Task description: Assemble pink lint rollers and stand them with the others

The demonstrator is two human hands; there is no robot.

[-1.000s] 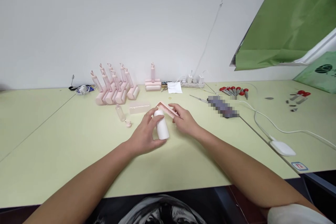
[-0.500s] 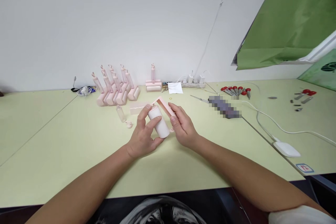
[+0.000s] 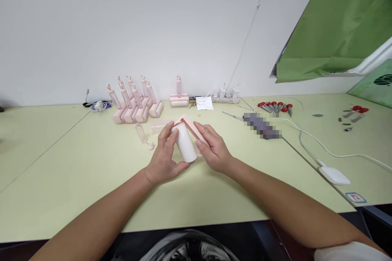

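Two hands' fingers [image 3: 168,147] clamp a smooth white roll [image 3: 185,142] and pink holder [image 3: 196,130].

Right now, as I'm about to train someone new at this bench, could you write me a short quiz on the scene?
1. Multiple choice: what does the left hand hold?
a) a white cable
b) the white roll
c) a red-ended tool
2. True or false: the right hand holds the pink cover.
3. Fill in: the sheet of paper lies close to the ____, at the far side of the table.

Key: 1. b; 2. true; 3. wall
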